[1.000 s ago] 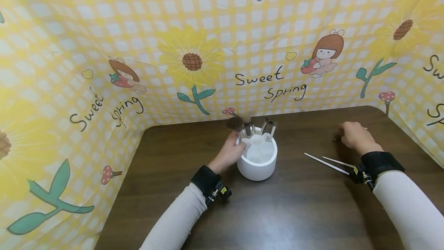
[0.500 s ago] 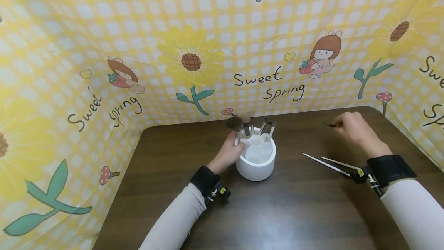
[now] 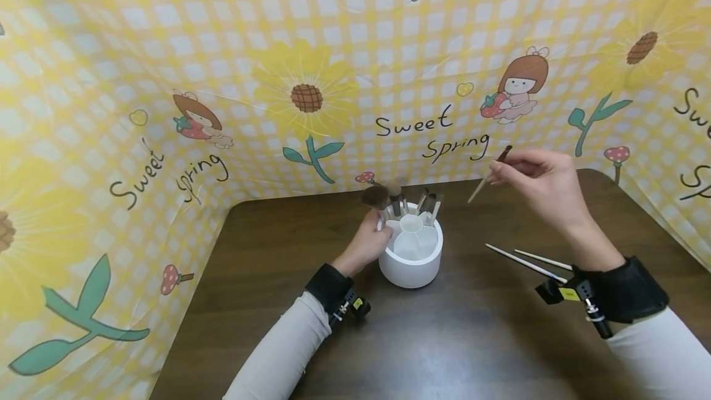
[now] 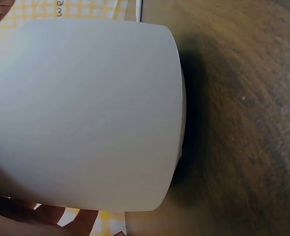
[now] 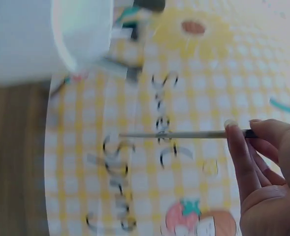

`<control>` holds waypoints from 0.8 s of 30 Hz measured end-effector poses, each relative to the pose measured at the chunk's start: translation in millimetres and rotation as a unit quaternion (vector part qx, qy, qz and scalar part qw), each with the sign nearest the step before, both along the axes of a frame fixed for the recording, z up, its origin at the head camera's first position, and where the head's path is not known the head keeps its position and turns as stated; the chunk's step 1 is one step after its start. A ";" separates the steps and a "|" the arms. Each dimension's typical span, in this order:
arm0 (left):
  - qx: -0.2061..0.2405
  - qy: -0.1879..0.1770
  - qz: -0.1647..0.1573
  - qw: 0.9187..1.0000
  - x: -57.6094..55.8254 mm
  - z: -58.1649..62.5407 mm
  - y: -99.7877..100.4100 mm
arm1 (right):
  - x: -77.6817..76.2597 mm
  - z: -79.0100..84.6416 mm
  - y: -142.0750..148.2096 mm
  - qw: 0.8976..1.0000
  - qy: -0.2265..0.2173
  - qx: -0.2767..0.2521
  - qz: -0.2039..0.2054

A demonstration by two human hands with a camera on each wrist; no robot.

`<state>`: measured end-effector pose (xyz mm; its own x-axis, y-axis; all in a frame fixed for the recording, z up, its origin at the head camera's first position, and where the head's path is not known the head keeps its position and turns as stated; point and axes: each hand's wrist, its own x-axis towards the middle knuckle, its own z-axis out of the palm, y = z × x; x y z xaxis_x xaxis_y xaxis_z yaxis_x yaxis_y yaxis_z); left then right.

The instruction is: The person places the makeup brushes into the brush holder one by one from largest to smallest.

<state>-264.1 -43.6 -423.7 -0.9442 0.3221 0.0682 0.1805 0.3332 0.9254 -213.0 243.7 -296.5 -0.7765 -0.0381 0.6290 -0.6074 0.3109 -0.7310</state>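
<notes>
A round white brush holder (image 3: 411, 273) with inner compartments stands upright on the dark wooden table. My left hand (image 3: 366, 242) grips its left rim, thumb on the inside. In the left wrist view, the holder's smooth wall (image 4: 90, 113) hides most of that hand. Several makeup brushes, among them a big fluffy one (image 3: 375, 197), lean bristles-up in the rear compartments. To the right, above the table, my right hand (image 3: 550, 193) pinches a slim makeup brush (image 3: 479, 190) near its dark head. Its pale handle (image 5: 184, 134) points down-left, apart from the holder.
Two thin white sticks (image 3: 522, 261), likely brush handles, lie on the table (image 3: 472, 338) beside my right wrist, which covers their near ends. A yellow-checked printed cloth (image 3: 333, 29) hangs behind the table's back edge and along both sides.
My right hand has lifted the slim brush off the table's right side, raised it leftward and tilted its handle down. My left hand keeps its hold on the holder.
</notes>
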 end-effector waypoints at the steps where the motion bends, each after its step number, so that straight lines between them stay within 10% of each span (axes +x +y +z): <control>1: 0.001 0.002 -0.001 1.000 -0.4 -0.3 0.2 | 4.0 2.3 -5.6 1.000 -0.004 -0.016 0.020; 10: 0.012 0.000 -0.007 1.000 0.1 0.1 0.8 | 19.3 -12.9 -42.2 0.996 -0.044 0.029 0.076; 24: 0.004 -0.007 0.001 1.000 2.3 0.8 0.3 | 17.0 -56.6 -61.3 0.992 -0.047 0.105 0.056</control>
<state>-261.8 -43.3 -422.9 -0.9459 0.3194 0.0564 0.1659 0.3271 0.9303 -195.9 182.4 -353.1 -0.8151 -0.2504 0.5225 -0.5786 0.3972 -0.7123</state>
